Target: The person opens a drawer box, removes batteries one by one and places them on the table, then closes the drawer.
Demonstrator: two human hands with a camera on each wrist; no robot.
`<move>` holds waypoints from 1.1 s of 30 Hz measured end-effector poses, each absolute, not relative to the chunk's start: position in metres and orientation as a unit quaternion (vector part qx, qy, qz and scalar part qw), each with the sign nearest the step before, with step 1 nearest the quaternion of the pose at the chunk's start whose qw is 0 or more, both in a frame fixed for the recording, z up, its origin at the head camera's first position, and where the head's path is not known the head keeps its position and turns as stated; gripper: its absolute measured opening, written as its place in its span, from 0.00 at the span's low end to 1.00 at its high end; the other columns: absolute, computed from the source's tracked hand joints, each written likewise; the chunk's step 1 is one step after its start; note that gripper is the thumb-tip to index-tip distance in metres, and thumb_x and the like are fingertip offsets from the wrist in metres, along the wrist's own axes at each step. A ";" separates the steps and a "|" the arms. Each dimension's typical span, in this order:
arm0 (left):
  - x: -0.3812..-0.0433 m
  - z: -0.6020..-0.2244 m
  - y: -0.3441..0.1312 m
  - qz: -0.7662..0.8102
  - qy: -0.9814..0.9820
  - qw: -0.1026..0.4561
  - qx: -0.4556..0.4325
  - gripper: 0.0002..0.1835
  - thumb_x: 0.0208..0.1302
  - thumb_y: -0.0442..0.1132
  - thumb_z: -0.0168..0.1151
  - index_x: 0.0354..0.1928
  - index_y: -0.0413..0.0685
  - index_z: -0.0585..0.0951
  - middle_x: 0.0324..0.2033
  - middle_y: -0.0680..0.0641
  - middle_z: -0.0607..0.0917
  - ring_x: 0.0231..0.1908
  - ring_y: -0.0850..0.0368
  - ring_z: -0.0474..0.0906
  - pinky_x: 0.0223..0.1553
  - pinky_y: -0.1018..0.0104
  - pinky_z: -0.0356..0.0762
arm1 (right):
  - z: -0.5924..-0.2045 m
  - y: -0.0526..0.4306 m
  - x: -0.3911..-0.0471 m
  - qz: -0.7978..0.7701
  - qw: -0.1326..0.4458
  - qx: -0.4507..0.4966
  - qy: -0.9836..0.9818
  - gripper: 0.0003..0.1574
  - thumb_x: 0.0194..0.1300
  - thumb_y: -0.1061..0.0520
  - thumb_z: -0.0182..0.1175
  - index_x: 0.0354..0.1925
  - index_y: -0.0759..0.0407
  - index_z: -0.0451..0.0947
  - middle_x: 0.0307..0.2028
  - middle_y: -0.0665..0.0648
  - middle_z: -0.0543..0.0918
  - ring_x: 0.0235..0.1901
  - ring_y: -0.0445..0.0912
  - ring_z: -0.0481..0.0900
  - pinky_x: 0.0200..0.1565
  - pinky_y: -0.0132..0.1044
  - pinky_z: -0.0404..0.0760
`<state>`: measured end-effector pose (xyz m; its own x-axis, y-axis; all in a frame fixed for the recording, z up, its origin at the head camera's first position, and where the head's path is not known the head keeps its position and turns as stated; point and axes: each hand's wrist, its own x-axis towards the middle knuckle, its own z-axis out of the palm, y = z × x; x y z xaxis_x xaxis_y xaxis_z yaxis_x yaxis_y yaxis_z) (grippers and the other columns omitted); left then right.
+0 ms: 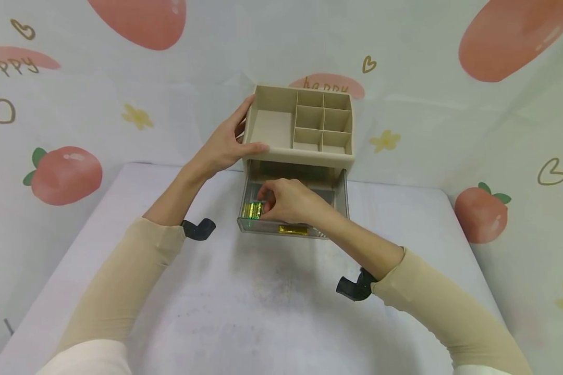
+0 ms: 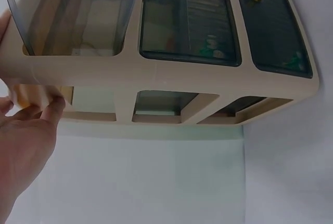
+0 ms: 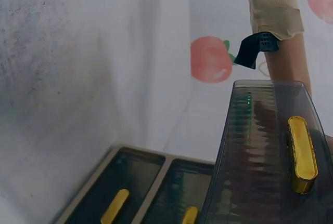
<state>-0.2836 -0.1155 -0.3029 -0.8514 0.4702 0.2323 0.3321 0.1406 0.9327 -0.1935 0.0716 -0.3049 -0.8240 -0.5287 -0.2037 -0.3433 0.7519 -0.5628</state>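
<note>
A beige desk organizer [image 1: 271, 130] has a clear drawer [image 1: 342, 195] pulled out at its front. My left hand [image 1: 225, 143] holds the organizer's upper left side, thumb over the front rim and fingers along the side. In the left wrist view its fingertips [image 2: 54, 107] lie at the side wall. Within the drawer, my right hand [image 1: 293, 200] pinches at the end of a row of shiny gold-green batteries [image 1: 251, 210] at the front left. Its palm is hidden from above. The right wrist view shows the drawer's front with a gold handle [image 3: 303, 154].
Open compartments [image 1: 309, 117] divide the organizer's top on the right. Below are two shut drawers [image 2: 190, 21] with gold handles. The organizer stands at the back of a white table [image 1: 281, 312], against a fruit-print backdrop [image 1: 216, 67]. A black strap [image 1: 199, 229] sits by the left wrist.
</note>
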 end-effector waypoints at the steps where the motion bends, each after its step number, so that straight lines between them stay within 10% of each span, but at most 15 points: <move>1: -0.284 -0.303 -0.116 0.599 0.753 0.059 0.267 0.56 0.59 0.35 0.72 0.80 0.61 0.45 0.73 0.47 0.59 0.69 0.52 0.61 0.65 0.54 0.65 | -0.305 0.071 -0.194 -0.257 0.178 -0.235 0.920 0.21 0.57 0.55 0.73 0.48 0.58 0.80 0.28 0.47 0.83 0.31 0.41 0.79 0.47 0.37 0.77; 33: -0.284 -0.304 -0.115 0.598 0.755 0.055 0.263 0.54 0.61 0.35 0.71 0.80 0.62 0.46 0.72 0.46 0.61 0.68 0.51 0.62 0.65 0.53 0.64 | -0.306 0.067 -0.193 -0.237 0.134 -0.239 0.932 0.27 0.53 0.53 0.77 0.51 0.57 0.81 0.30 0.48 0.83 0.32 0.42 0.79 0.40 0.34 0.77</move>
